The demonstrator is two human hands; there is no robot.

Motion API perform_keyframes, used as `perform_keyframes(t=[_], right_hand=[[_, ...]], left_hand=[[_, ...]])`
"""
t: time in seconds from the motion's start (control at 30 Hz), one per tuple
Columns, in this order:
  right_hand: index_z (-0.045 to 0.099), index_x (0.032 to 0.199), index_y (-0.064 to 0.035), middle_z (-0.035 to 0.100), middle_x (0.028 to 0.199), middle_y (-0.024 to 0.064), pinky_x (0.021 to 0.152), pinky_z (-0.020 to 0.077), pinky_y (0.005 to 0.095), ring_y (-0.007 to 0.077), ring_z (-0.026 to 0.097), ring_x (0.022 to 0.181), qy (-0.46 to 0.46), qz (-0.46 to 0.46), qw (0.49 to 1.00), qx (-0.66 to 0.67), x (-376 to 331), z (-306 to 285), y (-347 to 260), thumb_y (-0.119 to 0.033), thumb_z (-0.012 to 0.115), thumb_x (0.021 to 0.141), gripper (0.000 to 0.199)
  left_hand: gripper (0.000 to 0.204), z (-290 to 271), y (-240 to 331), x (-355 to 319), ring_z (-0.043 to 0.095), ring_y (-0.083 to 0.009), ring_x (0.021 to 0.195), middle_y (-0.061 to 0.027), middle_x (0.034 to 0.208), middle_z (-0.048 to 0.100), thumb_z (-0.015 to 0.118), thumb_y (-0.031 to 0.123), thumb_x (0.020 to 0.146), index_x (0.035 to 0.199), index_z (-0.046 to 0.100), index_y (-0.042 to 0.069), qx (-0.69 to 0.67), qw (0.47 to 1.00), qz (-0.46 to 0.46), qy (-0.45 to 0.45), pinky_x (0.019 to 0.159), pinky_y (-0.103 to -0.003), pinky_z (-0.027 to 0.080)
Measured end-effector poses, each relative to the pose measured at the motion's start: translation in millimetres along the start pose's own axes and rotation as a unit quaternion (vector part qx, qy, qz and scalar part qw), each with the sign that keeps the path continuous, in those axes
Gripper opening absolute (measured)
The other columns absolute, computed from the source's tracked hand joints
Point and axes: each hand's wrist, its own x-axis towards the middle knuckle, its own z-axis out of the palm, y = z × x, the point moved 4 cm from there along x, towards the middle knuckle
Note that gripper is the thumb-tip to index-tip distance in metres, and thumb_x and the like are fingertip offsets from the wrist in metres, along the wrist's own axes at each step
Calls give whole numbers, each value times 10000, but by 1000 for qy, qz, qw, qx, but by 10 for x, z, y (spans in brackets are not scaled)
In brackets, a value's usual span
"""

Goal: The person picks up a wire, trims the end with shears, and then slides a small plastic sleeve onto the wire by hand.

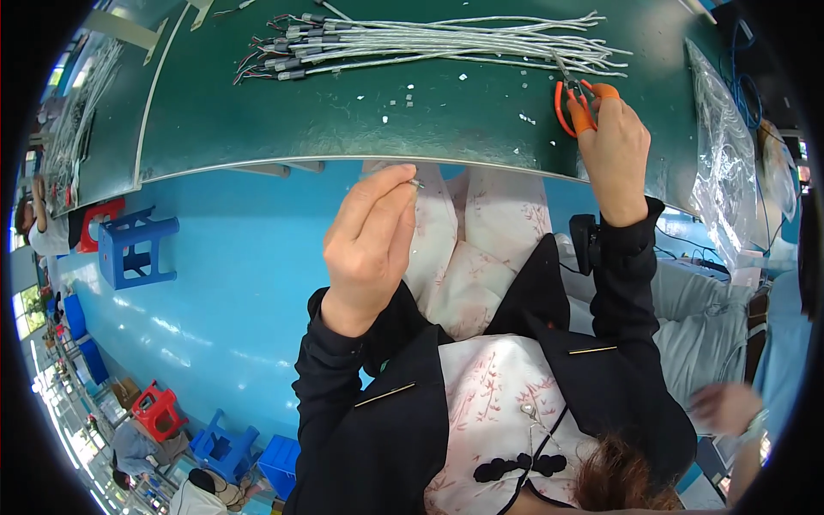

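My left hand (367, 236) is held in front of the table edge over my lap, thumb and fingers pinched together. A tiny silvery tip (416, 183) pokes out of the pinch; its kind is too small to make out. Over the table, my right hand (620, 146), with orange covers on its thumb and a finger, grips the orange-handled cutters (561, 110). Their jaws point away from me, close to the ends of a bundle of silvery cables (446, 41). Black sleeves and thin red and black wires show at the cables' left ends.
Small white scraps (384, 119) are scattered on the green table (257, 124). A clear plastic bag (721, 154) lies at its right edge, and more cables (81, 112) lie at the far left. Blue stools (129, 249) stand on the floor. A co-worker's hand (728, 408) is at the right.
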Motion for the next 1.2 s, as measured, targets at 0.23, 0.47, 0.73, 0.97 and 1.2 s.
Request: perform_keyframes(t=[0.23,0.47,0.73,0.97,1.2], right_hand=[[640,913,3,591,767,40,594,424,224,103,550,662,-100,45,801,588,-313,-312,-757,8,694,758,164],[623,904,4,582,814,46,587,417,221,111,546,673,-89,-18,785,613,-305,-307,-853,51,714,702,226],[602,884,-1,565,792,67,549,427,248,159,543,643,-36,-106,830,546,-277,-270,-903,84,702,658,262],[580,854,-3,546,773,76,507,438,298,231,527,619,86,-231,878,409,-262,-286,-967,109,665,564,322],[574,820,-6,529,801,72,576,480,330,240,540,699,112,-363,865,329,-314,-342,-936,-74,668,515,327]], left_hand=[[202,189,110,41,617,-281,874,-106,952,638,664,-82,660,858,636,-53,87,993,75,-3,729,-337,522],[206,304,141,76,601,-278,894,-116,962,625,648,-21,652,855,638,-57,72,991,114,-1,767,-391,513],[215,324,131,70,600,-286,900,-144,990,613,632,16,663,855,628,-81,73,987,139,-27,787,-431,502],[240,332,146,100,598,-311,888,-161,988,595,628,-59,656,894,617,-84,-20,996,58,-68,746,-377,512],[126,289,-120,51,619,-219,883,-136,1031,588,570,-93,812,922,620,-56,-354,896,-226,-145,759,-313,530]])
